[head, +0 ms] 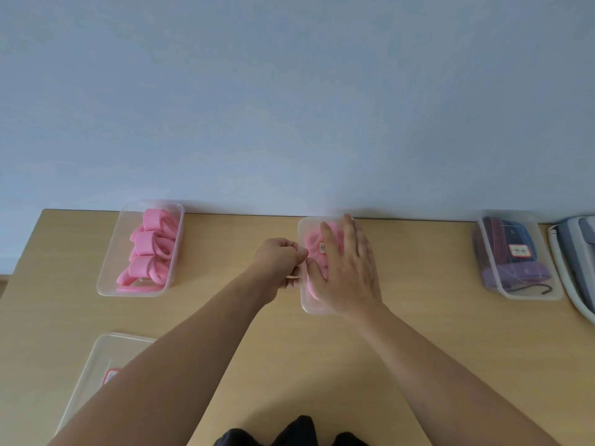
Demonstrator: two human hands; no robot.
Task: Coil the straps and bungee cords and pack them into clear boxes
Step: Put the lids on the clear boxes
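Observation:
A clear box (305, 294) with pink straps inside stands at the middle back of the wooden table (225, 317), with a labelled lid on it. My right hand (349, 268) lies flat on that lid, fingers spread. My left hand (278, 262) pinches the box's left rim with curled fingers. At the back left an open clear box (108, 278) holds several coiled pink straps (151, 249). At the back right a lidded clear box (528, 296) holds dark and purple cords.
A loose clear lid (96, 358) with a red-edged label lies at the front left, partly under my left forearm. A white and grey device (576, 252) sits at the right edge. A pale wall rises behind the table.

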